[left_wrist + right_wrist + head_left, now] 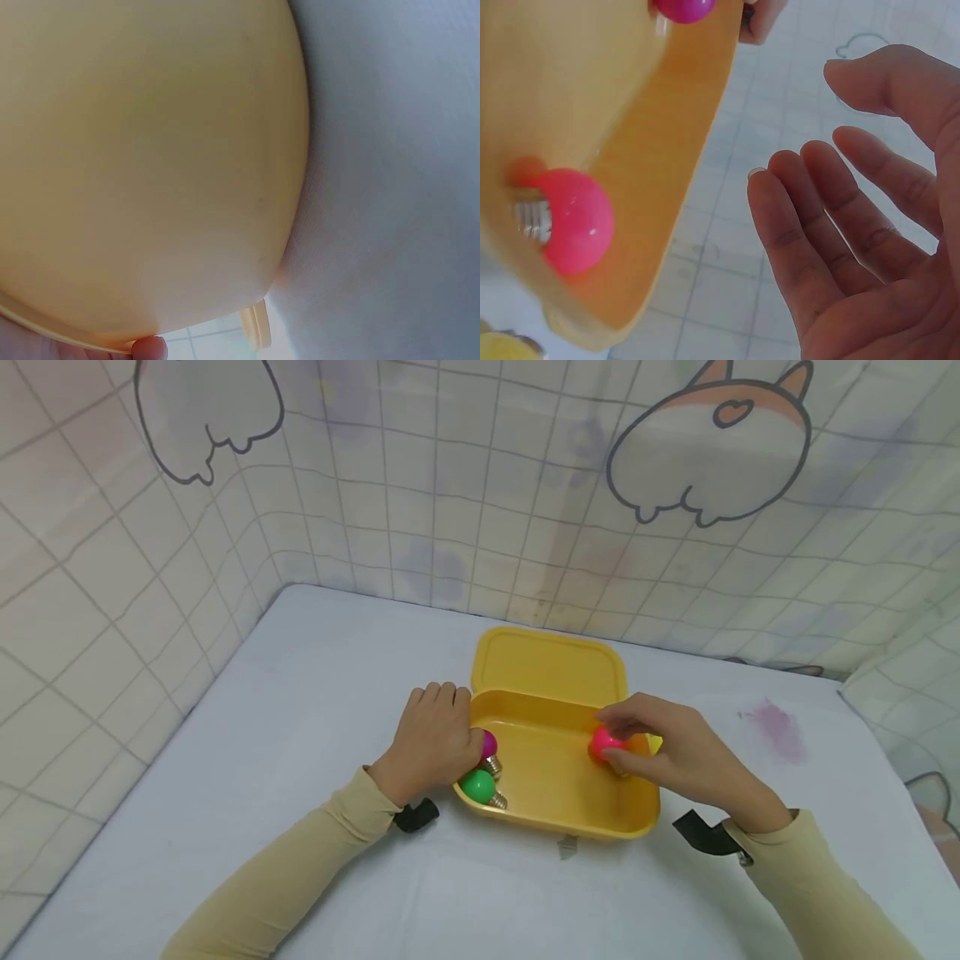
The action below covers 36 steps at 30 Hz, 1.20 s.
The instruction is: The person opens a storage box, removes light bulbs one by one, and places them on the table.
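Note:
A yellow plastic box (555,828) lies on the table, its lid (547,664) laid back behind it. My left hand (438,735) grips the box's left rim, fingers over the edge; the left wrist view shows the outer wall (150,150) and a few fingertips at the rim. Inside, a purple bulb (490,744) and a green bulb (477,786) rest at the left end. At the right end sits a pink bulb (606,744) with a metal screw base. Over it is my right hand (675,747), fingers loosely bent and holding nothing; the right wrist view shows them apart from the bulb.
Just outside the box's right end is a yellow bulb (506,346), partly hidden by the right hand in the head view. White cloth covers the table (337,693). A curtain with a grid print (450,485) hangs behind, and a dark cable (802,670) runs along the back edge.

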### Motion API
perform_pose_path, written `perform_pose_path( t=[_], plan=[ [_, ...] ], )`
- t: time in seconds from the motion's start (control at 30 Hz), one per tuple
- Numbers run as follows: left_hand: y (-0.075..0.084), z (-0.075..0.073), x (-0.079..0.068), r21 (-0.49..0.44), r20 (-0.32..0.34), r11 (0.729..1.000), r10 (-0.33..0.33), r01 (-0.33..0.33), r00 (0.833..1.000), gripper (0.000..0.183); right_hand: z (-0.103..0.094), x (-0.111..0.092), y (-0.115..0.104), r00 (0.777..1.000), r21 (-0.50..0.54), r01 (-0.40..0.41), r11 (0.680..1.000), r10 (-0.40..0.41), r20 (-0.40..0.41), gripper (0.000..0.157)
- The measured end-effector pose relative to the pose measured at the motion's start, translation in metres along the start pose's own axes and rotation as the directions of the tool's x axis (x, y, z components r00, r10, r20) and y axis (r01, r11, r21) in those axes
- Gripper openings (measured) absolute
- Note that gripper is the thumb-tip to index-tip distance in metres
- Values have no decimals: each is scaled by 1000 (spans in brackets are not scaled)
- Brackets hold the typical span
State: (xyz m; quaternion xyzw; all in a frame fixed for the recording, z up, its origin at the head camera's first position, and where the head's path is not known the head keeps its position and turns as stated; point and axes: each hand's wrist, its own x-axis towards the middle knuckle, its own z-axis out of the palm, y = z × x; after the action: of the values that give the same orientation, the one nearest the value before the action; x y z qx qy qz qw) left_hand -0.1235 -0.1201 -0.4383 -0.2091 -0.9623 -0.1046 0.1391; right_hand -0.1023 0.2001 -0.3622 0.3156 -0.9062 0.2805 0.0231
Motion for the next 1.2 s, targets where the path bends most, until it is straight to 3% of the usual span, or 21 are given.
perform_pose_path(
  t=[0.4,0.87,1.2],
  plan=[
    [1,-1,0,3,38,1000,-13,13,999,20,16,34,-11,993,62,109,992,-112,34,37],
    [3,-4,2,11,84,999,-32,31,996,22,41,55,-8,992,218,17,976,-44,122,35],
    [3,-3,1,29,26,1000,-12,11,1000,23,62,66,-5,972,248,-21,968,-37,230,38]
  ],
)
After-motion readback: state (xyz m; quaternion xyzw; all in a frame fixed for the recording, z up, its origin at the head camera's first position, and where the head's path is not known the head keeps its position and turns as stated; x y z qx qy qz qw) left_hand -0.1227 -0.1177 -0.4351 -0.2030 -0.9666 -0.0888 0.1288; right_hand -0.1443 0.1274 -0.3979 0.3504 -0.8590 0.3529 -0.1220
